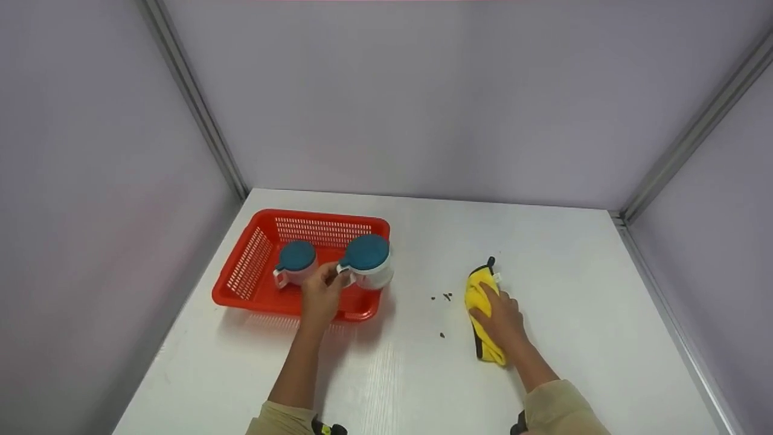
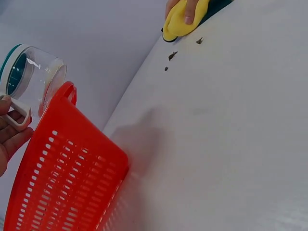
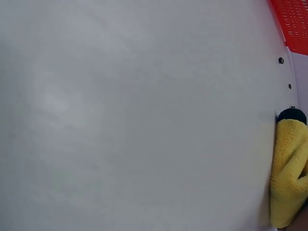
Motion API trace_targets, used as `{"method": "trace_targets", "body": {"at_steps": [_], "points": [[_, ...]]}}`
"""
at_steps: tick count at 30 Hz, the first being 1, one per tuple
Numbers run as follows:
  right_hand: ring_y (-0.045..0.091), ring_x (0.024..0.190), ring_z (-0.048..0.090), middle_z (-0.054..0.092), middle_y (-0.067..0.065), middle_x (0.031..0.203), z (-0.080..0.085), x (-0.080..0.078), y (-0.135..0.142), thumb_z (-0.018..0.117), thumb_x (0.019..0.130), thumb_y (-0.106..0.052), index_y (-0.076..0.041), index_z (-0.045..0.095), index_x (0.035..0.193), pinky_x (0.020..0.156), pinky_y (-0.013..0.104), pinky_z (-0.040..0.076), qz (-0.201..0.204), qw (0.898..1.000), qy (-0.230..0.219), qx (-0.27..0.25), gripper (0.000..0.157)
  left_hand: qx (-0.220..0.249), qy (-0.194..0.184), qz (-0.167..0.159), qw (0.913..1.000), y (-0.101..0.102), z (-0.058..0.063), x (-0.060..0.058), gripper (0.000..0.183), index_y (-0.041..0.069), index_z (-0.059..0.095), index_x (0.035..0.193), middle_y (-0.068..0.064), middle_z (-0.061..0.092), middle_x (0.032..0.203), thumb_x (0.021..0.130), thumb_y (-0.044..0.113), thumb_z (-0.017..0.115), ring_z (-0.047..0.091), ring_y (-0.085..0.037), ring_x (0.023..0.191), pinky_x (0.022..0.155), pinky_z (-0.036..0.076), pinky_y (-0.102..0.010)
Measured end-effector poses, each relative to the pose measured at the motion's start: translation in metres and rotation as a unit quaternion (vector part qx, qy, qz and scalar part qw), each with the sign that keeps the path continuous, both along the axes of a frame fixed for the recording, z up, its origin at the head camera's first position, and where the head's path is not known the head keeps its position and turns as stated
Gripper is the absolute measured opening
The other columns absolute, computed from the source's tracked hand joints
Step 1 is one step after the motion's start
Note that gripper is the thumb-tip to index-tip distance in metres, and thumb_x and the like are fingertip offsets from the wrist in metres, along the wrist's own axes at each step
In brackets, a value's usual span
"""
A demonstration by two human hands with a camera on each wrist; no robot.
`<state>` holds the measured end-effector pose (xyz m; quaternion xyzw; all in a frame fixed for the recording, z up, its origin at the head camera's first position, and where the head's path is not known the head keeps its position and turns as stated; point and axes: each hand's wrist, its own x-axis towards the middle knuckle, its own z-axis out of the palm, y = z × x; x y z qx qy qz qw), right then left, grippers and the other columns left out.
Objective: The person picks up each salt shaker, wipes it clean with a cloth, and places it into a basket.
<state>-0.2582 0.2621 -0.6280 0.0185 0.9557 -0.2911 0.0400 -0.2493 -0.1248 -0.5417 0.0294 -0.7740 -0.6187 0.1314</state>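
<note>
My left hand (image 1: 320,296) pinches the white handle of a clear jar (image 1: 374,278) with a teal lid (image 1: 367,251). The jar is held upright over the right end of a red plastic basket (image 1: 238,296); in the left wrist view, the clear jar (image 2: 43,72) shows above the basket's rim. A second teal-lidded jar (image 1: 297,256) stands inside the basket, left of my hand. On the right, my right hand (image 1: 502,314) grips a folded yellow cloth (image 1: 480,279) with dark edging against the white table. Thumb and fingers lie over its two sides.
Several small dark crumbs (image 1: 447,296) lie on the white table (image 1: 410,374) between basket and cloth. Pale panels (image 1: 423,103) close off the back and both sides, with grey metal strips (image 1: 199,103) at the corners.
</note>
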Motion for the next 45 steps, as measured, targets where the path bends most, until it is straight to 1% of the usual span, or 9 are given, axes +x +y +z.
{"method": "trace_targets", "body": {"at_steps": [7, 11, 16, 20, 27, 32, 35, 39, 45], "points": [[0.038, 0.117, 0.044, 0.042, 0.02, 0.14, 0.0, -0.002, 0.0, 0.062, 0.095, -0.042, -0.029, 0.03, 0.154, 0.09, 0.054, 0.042, 0.008, 1.0, 0.004, -0.005, 0.068, -0.04, -0.033, 0.046, 0.9976, -0.023, -0.005, 0.001, 0.016, 0.012, 0.07, 0.108, -0.002, 0.073, 0.099, 0.092, 0.015, 0.07, 0.068, -0.019, 0.09, 0.084, 0.059, -0.035], [0.038, 0.12, 0.042, 0.04, 0.019, 0.144, 0.0, -0.001, 0.001, 0.061, 0.096, -0.043, -0.03, 0.029, 0.154, 0.093, 0.055, 0.041, 0.004, 1.0, -0.004, -0.011, 0.068, -0.064, -0.03, 0.061, 0.9956, -0.033, -0.009, 0.001, 0.019, 0.009, 0.07, 0.111, -0.006, 0.072, 0.099, 0.092, 0.014, 0.069, 0.068, -0.021, 0.088, 0.082, 0.06, -0.037], [0.039, 0.122, 0.041, 0.038, 0.02, 0.146, -0.001, 0.0, 0.002, 0.061, 0.096, -0.042, -0.03, 0.028, 0.154, 0.095, 0.057, 0.04, 0.003, 1.0, -0.007, -0.013, 0.068, -0.112, -0.027, 0.071, 0.9908, -0.042, -0.013, 0.0, 0.018, 0.006, 0.07, 0.109, -0.009, 0.07, 0.092, 0.093, 0.014, 0.069, 0.064, -0.022, 0.082, 0.075, 0.06, -0.035], [0.038, 0.122, 0.041, 0.038, 0.019, 0.146, -0.001, 0.0, 0.002, 0.061, 0.096, -0.043, -0.031, 0.028, 0.154, 0.095, 0.056, 0.04, 0.001, 1.0, -0.007, -0.013, 0.068, -0.128, -0.044, 0.067, 0.9885, -0.048, -0.012, -0.004, 0.018, 0.005, 0.068, 0.109, -0.01, 0.069, 0.093, 0.094, 0.015, 0.067, 0.063, -0.022, 0.082, 0.072, 0.058, -0.033], [0.039, 0.121, 0.042, 0.038, 0.019, 0.146, -0.002, 0.0, 0.002, 0.061, 0.096, -0.044, -0.031, 0.028, 0.154, 0.094, 0.057, 0.042, -0.003, 1.0, -0.003, -0.009, 0.068, -0.148, -0.071, 0.043, 0.9856, -0.057, -0.008, -0.015, 0.014, 0.001, 0.067, 0.104, -0.013, 0.067, 0.089, 0.096, 0.012, 0.064, 0.06, -0.024, 0.077, 0.065, 0.052, -0.029], [0.038, 0.119, 0.043, 0.04, 0.019, 0.145, -0.001, 0.001, 0.001, 0.062, 0.096, -0.043, -0.031, 0.028, 0.154, 0.093, 0.056, 0.042, -0.003, 1.0, -0.002, -0.01, 0.069, -0.174, -0.103, 0.036, 0.9787, -0.059, -0.008, -0.02, 0.01, 0.003, 0.065, 0.096, -0.011, 0.06, 0.081, 0.096, 0.013, 0.063, 0.055, -0.023, 0.073, 0.06, 0.047, -0.029], [0.036, 0.117, 0.043, 0.042, 0.018, 0.142, -0.002, 0.0, 0.001, 0.062, 0.095, -0.043, -0.031, 0.03, 0.154, 0.091, 0.054, 0.043, -0.004, 1.0, 0.002, -0.007, 0.068, -0.197, -0.091, 0.033, 0.9756, -0.059, -0.007, -0.023, 0.011, -0.001, 0.066, 0.094, -0.013, 0.061, 0.08, 0.095, 0.01, 0.062, 0.057, -0.024, 0.073, 0.062, 0.048, -0.033], [0.036, 0.115, 0.044, 0.043, 0.019, 0.139, -0.002, 0.001, 0.001, 0.062, 0.095, -0.042, -0.03, 0.03, 0.154, 0.088, 0.052, 0.042, 0.0, 1.0, 0.009, -0.001, 0.068, -0.21, -0.078, 0.026, 0.9742, -0.059, -0.006, -0.029, 0.014, -0.004, 0.067, 0.097, -0.016, 0.065, 0.085, 0.095, 0.007, 0.06, 0.059, -0.026, 0.075, 0.068, 0.052, -0.039], [0.035, 0.116, 0.044, 0.041, 0.017, 0.142, -0.002, 0.002, 0.001, 0.062, 0.096, -0.043, -0.032, 0.029, 0.154, 0.09, 0.051, 0.044, -0.003, 1.0, 0.001, -0.009, 0.068, -0.22, -0.104, 0.012, 0.9699, -0.062, -0.007, -0.037, 0.015, -0.004, 0.067, 0.099, -0.016, 0.065, 0.089, 0.095, 0.008, 0.058, 0.059, -0.026, 0.078, 0.068, 0.052, -0.039]]}}
